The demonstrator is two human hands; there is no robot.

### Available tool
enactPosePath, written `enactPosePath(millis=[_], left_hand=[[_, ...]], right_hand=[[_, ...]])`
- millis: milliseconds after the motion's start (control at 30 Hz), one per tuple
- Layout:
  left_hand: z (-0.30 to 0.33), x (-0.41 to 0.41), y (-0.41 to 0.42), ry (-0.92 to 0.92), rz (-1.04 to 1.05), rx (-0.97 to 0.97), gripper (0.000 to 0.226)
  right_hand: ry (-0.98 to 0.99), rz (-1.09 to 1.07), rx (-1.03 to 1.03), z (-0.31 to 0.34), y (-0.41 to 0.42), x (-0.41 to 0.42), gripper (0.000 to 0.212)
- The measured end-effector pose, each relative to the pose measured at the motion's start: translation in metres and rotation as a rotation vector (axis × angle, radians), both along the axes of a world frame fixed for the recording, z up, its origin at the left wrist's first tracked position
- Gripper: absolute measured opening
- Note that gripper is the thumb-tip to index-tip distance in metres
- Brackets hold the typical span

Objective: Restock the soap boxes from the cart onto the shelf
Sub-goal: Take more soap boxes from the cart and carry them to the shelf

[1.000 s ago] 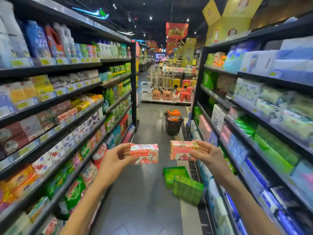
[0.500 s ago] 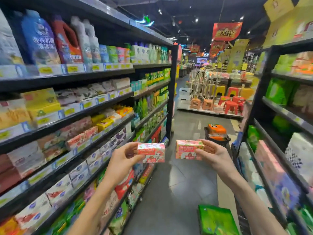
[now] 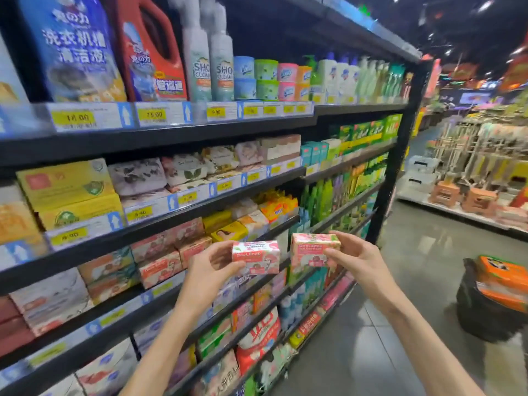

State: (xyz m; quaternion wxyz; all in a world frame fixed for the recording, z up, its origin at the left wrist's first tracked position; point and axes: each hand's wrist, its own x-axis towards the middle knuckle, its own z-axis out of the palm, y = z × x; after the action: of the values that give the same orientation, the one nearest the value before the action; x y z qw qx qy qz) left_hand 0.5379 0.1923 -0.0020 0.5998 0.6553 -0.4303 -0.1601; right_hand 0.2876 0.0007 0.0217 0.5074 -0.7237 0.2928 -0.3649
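My left hand point(image 3: 210, 271) grips a pink and white soap box point(image 3: 256, 257) by its left end. My right hand point(image 3: 355, 260) holds a second pink soap box point(image 3: 314, 249) by its right end. Both boxes hover side by side, a small gap between them, in front of the black shelf point(image 3: 160, 225). Just left of my left hand, matching pink soap boxes point(image 3: 171, 252) lie stacked on the third shelf board. The black cart point(image 3: 491, 304) stands on the floor at the right edge, with orange packs on top.
The shelf unit fills the left side, with detergent bottles point(image 3: 148, 50) on top and yellow boxes point(image 3: 68, 192) below them. Grey floor point(image 3: 400, 324) stretches between shelf and cart. A display of stools point(image 3: 471, 195) stands across the aisle at the far right.
My view has turned left toward the shelf and come closer. Both hands, still holding the boxes, now sit in front of the soap row; the right-hand shelving has left the view.
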Motion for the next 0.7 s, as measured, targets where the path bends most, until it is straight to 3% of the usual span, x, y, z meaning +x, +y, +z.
enactPosePath(millis=[200, 500, 700], left_hand=[[-0.010, 0.045, -0.004, 0.013, 0.234, 0.041, 0.040], [-0.022, 0.075, 0.044, 0.107, 0.658, 0.107, 0.041], [-0.023, 0.082, 0.055, 0.165, 0.838, 0.063, 0.039]], right_hand=[[0.038, 0.216, 0.005, -0.006, -0.055, 0.096, 0.051], [0.093, 0.520, -0.023, -0.023, -0.069, 0.223, 0.061], [0.097, 0.633, -0.032, -0.024, -0.069, 0.258, 0.038]])
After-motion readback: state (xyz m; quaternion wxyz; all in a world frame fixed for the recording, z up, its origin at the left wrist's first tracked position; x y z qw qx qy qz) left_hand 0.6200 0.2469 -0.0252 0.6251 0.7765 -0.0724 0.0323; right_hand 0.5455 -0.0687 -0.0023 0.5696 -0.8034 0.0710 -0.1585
